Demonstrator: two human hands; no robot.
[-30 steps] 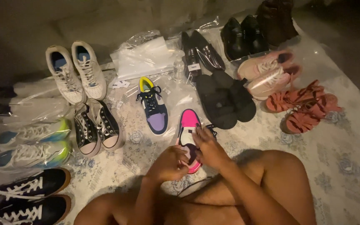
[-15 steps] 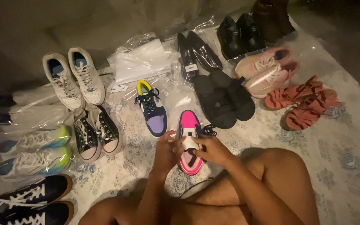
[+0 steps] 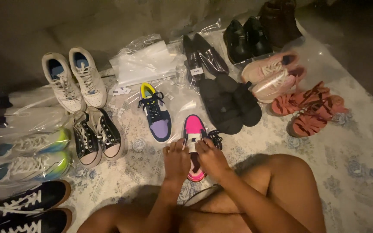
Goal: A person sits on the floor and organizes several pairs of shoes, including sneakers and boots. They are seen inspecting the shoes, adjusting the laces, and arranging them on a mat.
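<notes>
— Where's the pink sneaker (image 3: 194, 129)?
— Lower centre of the frame, on the patterned rug (image 3: 350, 172) — just right of the purple-and-yellow sneaker (image 3: 155, 113).
— And the hands?
— The left hand (image 3: 176, 159) and the right hand (image 3: 210, 156) both curl over its middle, fingers closed on it, black laces (image 3: 214, 137) trailing at its right side.

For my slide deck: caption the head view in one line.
Both hands, left hand and right hand, grip a pink sneaker on a floral rug among laid-out shoe pairs.
</notes>
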